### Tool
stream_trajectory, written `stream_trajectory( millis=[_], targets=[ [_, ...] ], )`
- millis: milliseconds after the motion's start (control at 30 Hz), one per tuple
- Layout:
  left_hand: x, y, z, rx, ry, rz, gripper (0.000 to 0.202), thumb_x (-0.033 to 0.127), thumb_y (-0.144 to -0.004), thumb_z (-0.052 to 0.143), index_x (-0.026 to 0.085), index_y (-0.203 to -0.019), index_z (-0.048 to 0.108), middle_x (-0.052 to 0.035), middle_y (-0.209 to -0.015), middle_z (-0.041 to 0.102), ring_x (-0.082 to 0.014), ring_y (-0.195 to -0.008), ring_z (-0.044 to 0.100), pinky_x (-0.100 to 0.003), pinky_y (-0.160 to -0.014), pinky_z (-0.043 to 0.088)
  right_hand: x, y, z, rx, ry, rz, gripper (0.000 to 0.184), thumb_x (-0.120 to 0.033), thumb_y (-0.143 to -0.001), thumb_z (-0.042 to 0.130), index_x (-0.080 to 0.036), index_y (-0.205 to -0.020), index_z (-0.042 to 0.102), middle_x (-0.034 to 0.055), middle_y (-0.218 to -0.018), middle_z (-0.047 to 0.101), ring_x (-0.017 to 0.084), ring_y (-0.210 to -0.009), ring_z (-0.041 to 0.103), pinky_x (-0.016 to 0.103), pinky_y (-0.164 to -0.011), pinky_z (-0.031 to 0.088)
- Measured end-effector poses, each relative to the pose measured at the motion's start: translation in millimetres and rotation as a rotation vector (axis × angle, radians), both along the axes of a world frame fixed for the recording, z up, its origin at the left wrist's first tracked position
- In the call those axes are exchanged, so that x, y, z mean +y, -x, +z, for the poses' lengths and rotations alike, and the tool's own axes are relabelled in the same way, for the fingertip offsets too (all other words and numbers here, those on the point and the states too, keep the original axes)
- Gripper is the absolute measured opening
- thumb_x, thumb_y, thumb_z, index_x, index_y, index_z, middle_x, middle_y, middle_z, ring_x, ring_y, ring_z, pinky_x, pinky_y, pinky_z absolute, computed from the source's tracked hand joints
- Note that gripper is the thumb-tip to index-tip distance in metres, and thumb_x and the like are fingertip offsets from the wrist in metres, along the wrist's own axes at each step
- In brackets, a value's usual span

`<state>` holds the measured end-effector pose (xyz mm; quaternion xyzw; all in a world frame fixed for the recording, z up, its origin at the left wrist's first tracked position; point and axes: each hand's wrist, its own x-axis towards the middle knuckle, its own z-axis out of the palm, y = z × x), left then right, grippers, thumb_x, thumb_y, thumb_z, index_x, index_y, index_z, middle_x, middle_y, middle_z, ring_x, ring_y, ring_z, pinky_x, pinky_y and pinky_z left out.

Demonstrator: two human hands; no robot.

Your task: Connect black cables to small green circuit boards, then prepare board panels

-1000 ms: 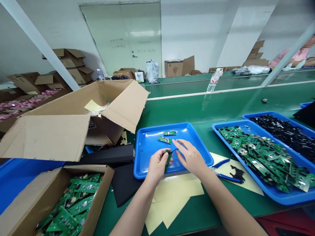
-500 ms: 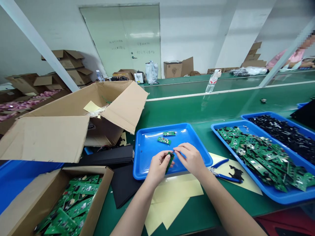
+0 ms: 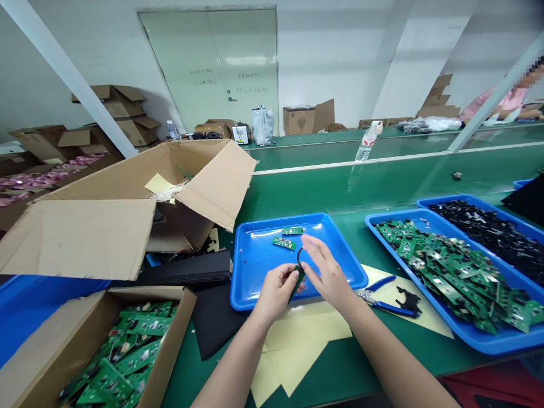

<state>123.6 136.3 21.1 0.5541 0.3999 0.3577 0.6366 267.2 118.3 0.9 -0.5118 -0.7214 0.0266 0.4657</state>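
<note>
On the far left, a small open carton (image 3: 181,323) held a heap of green boards (image 3: 144,323), and black sheets (image 3: 215,317) lay between it and a shallow blue tray (image 3: 234,272). Over the tray's near edge, the left hand (image 3: 275,288) was pinched on one narrow circuit board (image 3: 296,285). Two loose boards (image 3: 284,243) lay on the tray floor beyond it. The gripped board stuck out rightward from the left fingertips, its long axis slanting away from the person and slightly right, so its far end pointed toward the right hand's side. A thin black wire (image 3: 299,255) curved up from that end. Just right of it, the right hand (image 3: 328,275) stood with thumb and fingers spread; whether a fingertip touched the wire could not be told. The left hand was nearer the board's body, the right nearer the wire. Farther right lay blue-handled pliers (image 3: 393,307), then a tray heaped with boards (image 3: 450,266).
</note>
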Motion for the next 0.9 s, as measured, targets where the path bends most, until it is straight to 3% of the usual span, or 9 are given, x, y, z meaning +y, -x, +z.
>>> stream_trajectory(
  millis=[67, 167, 233, 300, 400, 467, 667, 900],
  targets=[
    [1, 1, 0.2, -0.01, -0.025, 0.077, 0.024, 0.033, -0.071, 0.061, 0.014, -0.083, 0.067, -0.0045, -0.069, 0.066, -0.015, -0.06, 0.061, -0.024, -0.06, 0.048, 1, -1, 0.9, 0.083, 0.018, -0.021, 0.048, -0.023, -0.085, 0.042, -0.02, -0.132, 0.032, 0.0145, -0.124, 0.045, 0.022, -0.104, 0.052, 0.04, -0.089, 0.044],
    [3, 3, 2.0, -0.007, -0.072, 0.183, 0.026, 0.033, -0.073, 0.059, 0.015, -0.09, 0.067, -0.0061, -0.077, 0.067, -0.0162, -0.068, 0.062, -0.026, -0.066, 0.048, 1, -2, 2.7, 0.283, 0.089, -0.009, 0.031, -0.027, -0.084, 0.045, -0.017, -0.112, 0.052, 0.0129, -0.108, 0.056, 0.022, -0.097, 0.056, 0.038, -0.084, 0.046],
    [3, 4, 3.0, 0.001, -0.114, 0.199, 0.026, 0.032, -0.075, 0.057, 0.016, -0.092, 0.068, -0.0069, -0.085, 0.067, -0.0168, -0.073, 0.062, -0.027, -0.07, 0.047, 1, -1, 4.6, 0.473, 0.258, 0.053, 0.022, -0.034, -0.082, 0.049, -0.017, -0.088, 0.061, 0.0097, -0.088, 0.062, 0.02, -0.083, 0.06, 0.035, -0.075, 0.049],
    [3, 5, 3.0, 0.002, -0.177, 0.176, 0.024, 0.029, -0.074, 0.058, 0.017, -0.093, 0.068, -0.0074, -0.091, 0.065, -0.0181, -0.081, 0.061, -0.028, -0.075, 0.046, 1, 1, 6.7, 0.724, 0.49, 0.166, 0.03, -0.044, -0.078, 0.052, -0.016, -0.073, 0.06, 0.006, -0.071, 0.063, 0.016, -0.064, 0.06, 0.031, -0.063, 0.05],
    [3, 6, 2.1, -0.03, -0.251, 0.09, 0.028, 0.026, -0.071, 0.062, 0.019, -0.098, 0.067, -0.008, -0.099, 0.062, -0.0205, -0.092, 0.058, -0.029, -0.081, 0.046, 2, 3, 9.3, 1.062, 0.79, 0.35, 0.043, -0.056, -0.071, 0.054, -0.014, -0.063, 0.058, 0.0025, -0.055, 0.059, 0.011, -0.047, 0.055, 0.025, -0.049, 0.047],
    [3, 8, 2.7, -0.024, -0.286, 0.03, 0.032, 0.024, -0.071, 0.063, 0.021, -0.103, 0.065, -0.0082, -0.104, 0.06, -0.0213, -0.096, 0.057, -0.03, -0.083, 0.045, 2, 2, 10.8, 1.183, 0.905, 0.431, 0.047, -0.06, -0.07, 0.054, -0.013, -0.061, 0.057, 0.0019, -0.051, 0.058, 0.01, -0.043, 0.053, 0.023, -0.045, 0.044],
    [6, 16, 7.2, 0.213, -0.594, 0.001, 0.031, 0.02, -0.074, 0.06, 0.025, -0.104, 0.063, -0.0066, -0.099, 0.062, -0.0194, -0.094, 0.056, -0.03, -0.084, 0.043, -2, -5, 15.8, 1.16, 0.988, 0.543, 0.034, -0.045, -0.068, 0.064, -0.013, -0.061, 0.056, 0.0013, -0.052, 0.061, 0.009, -0.042, 0.055, 0.021, -0.044, 0.043],
    [8, 17, 1.8, 0.261, -0.876, 0.033, 0.029, 0.018, -0.076, 0.059, 0.022, -0.104, 0.061, -0.0057, -0.093, 0.062, -0.0167, -0.087, 0.057, -0.03, -0.076, 0.049, -4, -5, 15.4, 1.169, 1.027, 0.597, 0.024, -0.033, -0.066, 0.067, -0.014, -0.059, 0.053, 0.0002, -0.052, 0.06, 0.01, -0.046, 0.056, 0.02, -0.048, 0.044]
  ],
)
